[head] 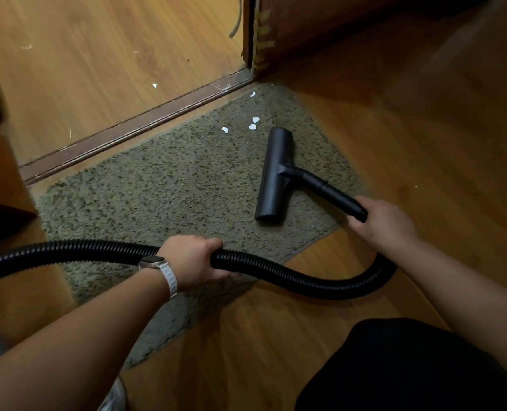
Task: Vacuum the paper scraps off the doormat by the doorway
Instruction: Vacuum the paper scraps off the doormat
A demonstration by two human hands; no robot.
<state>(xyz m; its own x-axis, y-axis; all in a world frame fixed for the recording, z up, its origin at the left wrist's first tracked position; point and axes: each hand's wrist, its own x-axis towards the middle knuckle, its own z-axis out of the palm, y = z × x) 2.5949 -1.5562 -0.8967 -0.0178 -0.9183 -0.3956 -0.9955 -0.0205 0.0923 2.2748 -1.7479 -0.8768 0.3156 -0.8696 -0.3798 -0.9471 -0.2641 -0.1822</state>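
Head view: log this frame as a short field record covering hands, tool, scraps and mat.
left hand: gripping the ribbed black hose
right hand: gripping the wand behind the nozzle
nozzle: flat on the doormat, right part
paper scraps: four white bits on the mat's far end, just beyond the nozzle
stray scrap: on the floor past the threshold
task state: scraps not yet picked up

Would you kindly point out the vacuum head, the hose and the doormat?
vacuum head (273,176): head view, middle of the black bar.
hose (290,274): head view, ribbed stretch between the hands.
doormat (157,197): head view, bare pile.
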